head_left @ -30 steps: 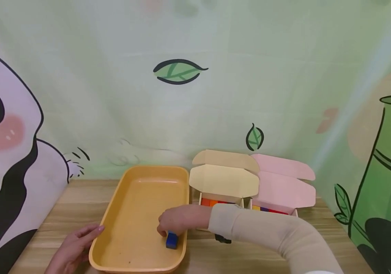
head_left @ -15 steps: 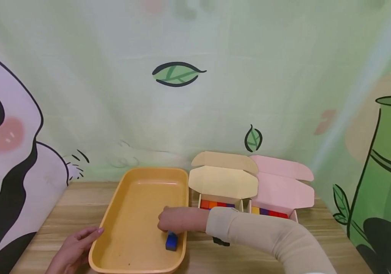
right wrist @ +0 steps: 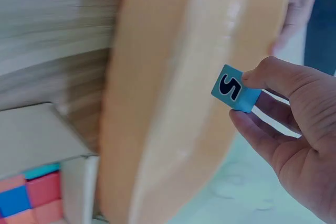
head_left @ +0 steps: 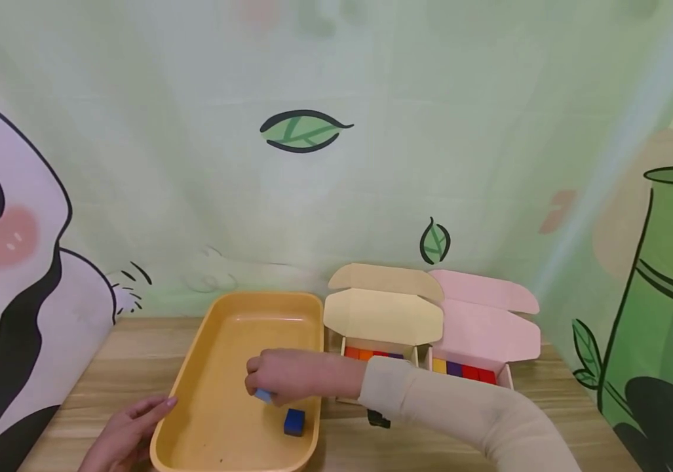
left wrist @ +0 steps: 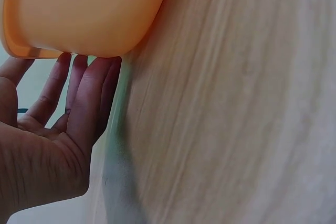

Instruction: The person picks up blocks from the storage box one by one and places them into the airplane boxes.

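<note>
My right hand (head_left: 289, 377) is over the yellow tray (head_left: 242, 341), pinching a light blue cube (head_left: 263, 395) between thumb and fingers. In the right wrist view, the cube (right wrist: 236, 88) has a dark number 5 on one face. A dark blue cube (head_left: 294, 423) stands in the tray near its front right corner, apart from the hand. At the tray's left side, my left hand (head_left: 130, 429) has its thumb at the rim. The left wrist view shows its nearly straight fingers (left wrist: 86, 98) touching the tray's outer wall (left wrist: 94, 9).
Right of the tray stand a cream box (head_left: 383, 318) and a pink box (head_left: 489, 328), lids raised, each with coloured cubes in it. A small black object (head_left: 379, 418) shows beneath the right sleeve. A printed cloth (head_left: 312, 196) hangs behind the wooden table (head_left: 100, 377).
My right hand has moved left with the light blue cube, away from the dark blue cube, which is now in fuller view. My left hand has stayed at the tray's side.
</note>
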A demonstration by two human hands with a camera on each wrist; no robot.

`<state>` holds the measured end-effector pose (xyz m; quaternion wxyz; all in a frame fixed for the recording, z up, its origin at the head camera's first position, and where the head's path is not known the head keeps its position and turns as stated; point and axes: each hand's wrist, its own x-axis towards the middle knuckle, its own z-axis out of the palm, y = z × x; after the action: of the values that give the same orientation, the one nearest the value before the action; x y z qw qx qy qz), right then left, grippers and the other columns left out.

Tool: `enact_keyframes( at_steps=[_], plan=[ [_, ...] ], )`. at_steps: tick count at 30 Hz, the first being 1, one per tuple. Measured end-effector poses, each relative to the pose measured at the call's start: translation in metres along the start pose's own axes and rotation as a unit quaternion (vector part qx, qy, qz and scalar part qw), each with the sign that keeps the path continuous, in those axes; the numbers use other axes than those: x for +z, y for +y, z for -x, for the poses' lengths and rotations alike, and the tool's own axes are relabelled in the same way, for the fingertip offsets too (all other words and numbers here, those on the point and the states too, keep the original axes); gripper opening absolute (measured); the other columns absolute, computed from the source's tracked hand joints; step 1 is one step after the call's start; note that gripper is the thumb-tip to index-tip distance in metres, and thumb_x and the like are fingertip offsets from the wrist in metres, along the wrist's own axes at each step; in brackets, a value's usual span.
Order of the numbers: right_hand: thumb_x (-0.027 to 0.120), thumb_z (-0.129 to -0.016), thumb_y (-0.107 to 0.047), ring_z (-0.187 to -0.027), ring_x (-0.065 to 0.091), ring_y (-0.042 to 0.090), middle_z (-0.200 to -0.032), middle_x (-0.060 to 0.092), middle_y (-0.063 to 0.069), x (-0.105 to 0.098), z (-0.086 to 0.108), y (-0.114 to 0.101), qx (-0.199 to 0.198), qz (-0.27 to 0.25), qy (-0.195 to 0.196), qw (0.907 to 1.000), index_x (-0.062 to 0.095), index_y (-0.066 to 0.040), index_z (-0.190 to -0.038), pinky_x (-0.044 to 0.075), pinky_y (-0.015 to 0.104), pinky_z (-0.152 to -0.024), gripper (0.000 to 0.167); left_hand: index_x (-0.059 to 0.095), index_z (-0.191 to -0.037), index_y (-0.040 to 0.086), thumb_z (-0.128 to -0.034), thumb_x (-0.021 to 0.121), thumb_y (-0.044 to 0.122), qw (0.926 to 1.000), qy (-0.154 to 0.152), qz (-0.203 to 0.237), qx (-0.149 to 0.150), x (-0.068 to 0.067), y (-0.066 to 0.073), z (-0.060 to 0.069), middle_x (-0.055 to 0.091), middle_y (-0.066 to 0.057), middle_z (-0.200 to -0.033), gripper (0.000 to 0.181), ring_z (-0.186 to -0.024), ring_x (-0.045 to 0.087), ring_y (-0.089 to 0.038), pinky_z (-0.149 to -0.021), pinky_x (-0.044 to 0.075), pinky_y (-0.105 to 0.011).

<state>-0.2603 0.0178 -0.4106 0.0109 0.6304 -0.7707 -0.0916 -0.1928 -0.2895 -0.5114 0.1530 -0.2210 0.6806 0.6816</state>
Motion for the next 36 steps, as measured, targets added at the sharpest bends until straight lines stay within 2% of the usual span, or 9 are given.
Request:
enact_keyframes(
  at_steps=[4, 10, 14, 19, 22, 29, 33, 36],
  plan=[
    [0.075, -0.087, -0.012, -0.091, 0.059, 0.009, -0.114, 0.066, -0.004, -0.02, 0.001, -0.002, 0.007, -0.002, 0.021, 0.9997, 0.074, -0.019, -0.118, 0.047, 0.014, -0.084, 0.032, 0.064, -0.128, -0.001, -0.0914, 0.076, 0.042, 1.0, 0.001, 0.002, 0.004, 0.001, 0.001, 0.001, 0.075, -0.009, -0.103, 0.058, -0.09, 0.071, -0.022, -0.08, 0.062, -0.047],
    [0.074, -0.089, -0.012, -0.099, 0.059, 0.011, -0.119, 0.065, -0.003, -0.038, 0.008, 0.001, 0.027, -0.023, 0.031, 0.9989, 0.072, -0.019, -0.121, 0.045, 0.015, -0.09, 0.033, 0.059, -0.134, -0.004, -0.0908, 0.076, 0.043, 1.0, 0.0, 0.003, -0.001, 0.001, 0.0, -0.001, 0.075, -0.01, -0.104, 0.066, -0.091, 0.071, -0.023, -0.08, 0.062, -0.048],
    [0.074, -0.09, -0.013, -0.103, 0.059, 0.012, -0.121, 0.065, -0.004, -0.041, 0.02, 0.006, 0.052, -0.026, 0.021, 0.9981, 0.072, -0.019, -0.122, 0.045, 0.015, -0.09, 0.033, 0.057, -0.136, -0.005, -0.0908, 0.076, 0.044, 1.0, -0.004, 0.004, -0.001, 0.002, -0.001, -0.002, 0.075, -0.009, -0.104, 0.069, -0.091, 0.071, -0.022, -0.08, 0.062, -0.048],
    [0.076, -0.089, -0.015, -0.106, 0.059, 0.013, -0.12, 0.065, -0.005, -0.037, 0.039, 0.013, 0.087, -0.024, 0.014, 0.9958, 0.072, -0.022, -0.121, 0.047, 0.015, -0.092, 0.032, 0.049, -0.143, -0.007, -0.089, 0.077, 0.048, 0.9999, -0.003, 0.001, -0.011, 0.001, 0.0, -0.002, 0.075, -0.01, -0.105, 0.081, -0.092, 0.071, -0.024, -0.081, 0.062, -0.049],
    [0.077, -0.088, -0.014, -0.107, 0.059, 0.014, -0.119, 0.065, -0.003, -0.031, 0.052, 0.018, 0.101, -0.049, 0.024, 0.9933, 0.072, -0.02, -0.119, 0.048, 0.015, -0.09, 0.032, 0.047, -0.144, -0.007, -0.0889, 0.077, 0.048, 1.0, -0.004, 0.001, -0.009, 0.0, 0.0, -0.002, 0.075, -0.011, -0.105, 0.084, -0.092, 0.071, -0.023, -0.081, 0.062, -0.049],
    [0.081, -0.086, -0.015, -0.101, 0.058, 0.012, -0.112, 0.066, -0.002, -0.016, 0.095, 0.025, 0.123, -0.09, 0.035, 0.9877, 0.073, -0.018, -0.112, 0.05, 0.014, -0.088, 0.028, 0.058, -0.135, -0.004, -0.0917, 0.076, 0.043, 1.0, -0.004, -0.002, 0.002, 0.002, -0.001, -0.003, 0.075, -0.01, -0.104, 0.066, -0.091, 0.071, -0.023, -0.079, 0.062, -0.048],
    [0.082, -0.084, -0.015, -0.094, 0.058, 0.012, -0.103, 0.066, -0.003, -0.009, 0.127, 0.03, 0.145, -0.101, 0.046, 0.9832, 0.074, -0.016, -0.107, 0.052, 0.017, -0.083, 0.024, 0.056, -0.137, -0.005, -0.09, 0.077, 0.045, 1.0, -0.006, -0.002, -0.006, 0.001, -0.001, -0.003, 0.075, -0.012, -0.105, 0.072, -0.091, 0.071, -0.023, -0.08, 0.062, -0.049],
    [0.08, -0.083, -0.014, -0.088, 0.057, 0.012, -0.1, 0.064, -0.001, -0.004, 0.152, 0.033, 0.177, -0.119, 0.056, 0.9754, 0.074, -0.014, -0.104, 0.053, 0.017, -0.076, 0.022, 0.055, -0.138, -0.005, -0.088, 0.078, 0.047, 0.9999, -0.003, 0.001, -0.011, -0.001, 0.0, -0.002, 0.075, -0.012, -0.104, 0.077, -0.091, 0.072, -0.024, -0.081, 0.062, -0.049]
  ],
)
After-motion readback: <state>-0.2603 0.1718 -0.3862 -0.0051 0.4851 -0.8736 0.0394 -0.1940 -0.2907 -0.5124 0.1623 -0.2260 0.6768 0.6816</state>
